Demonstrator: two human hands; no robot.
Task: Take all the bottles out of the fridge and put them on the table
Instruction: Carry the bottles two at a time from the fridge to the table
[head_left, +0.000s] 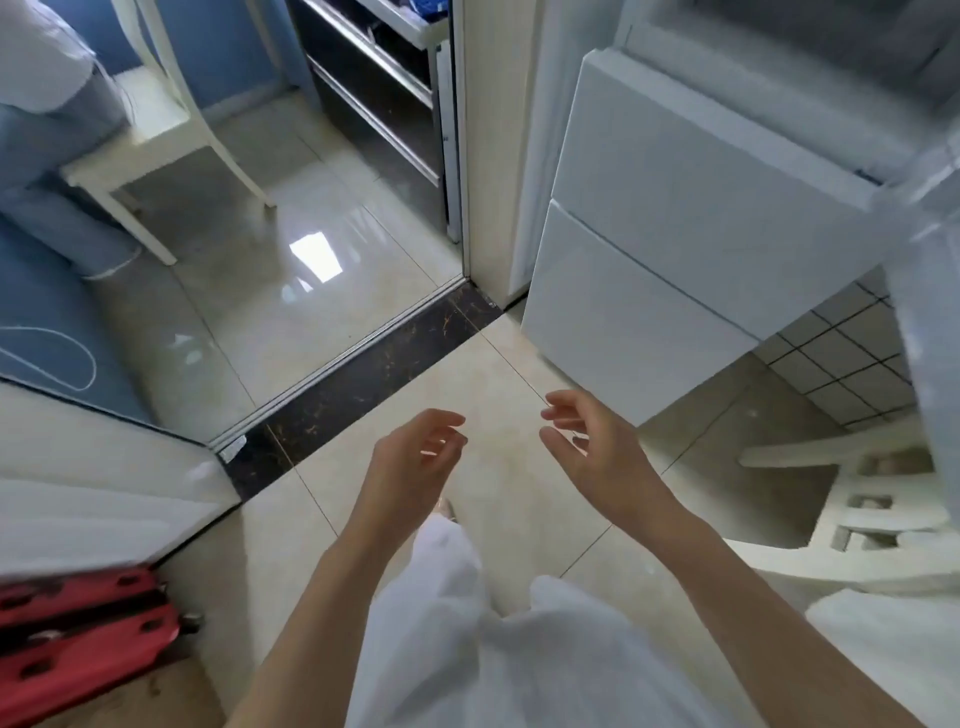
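**Empty hands, fridge up and to the right**

Fingers first: the left hand (415, 457) hangs loosely curled with nothing in it, and the right hand (587, 447) is the same, fingers relaxed and slightly spread, palm turned inward, holding nothing. Both float side by side over the pale tiled floor (519, 519), just apart from each other.

Now the key relation: the white fridge (675, 218) stands ahead and to the right of the hands, its two lower drawer fronts shut, and at the top right its upper section looks open, though that corner is blurred. No bottle can be made out anywhere. The right hand is the nearer one to the fridge, so I'd judge the reach goes up and rightward from there.

Outward again: a dark threshold strip (374, 374) crosses the floor, a white chair (171, 130) sits beyond it at far left, and a white plastic stool (857, 509) stands low right. No bench in sight.
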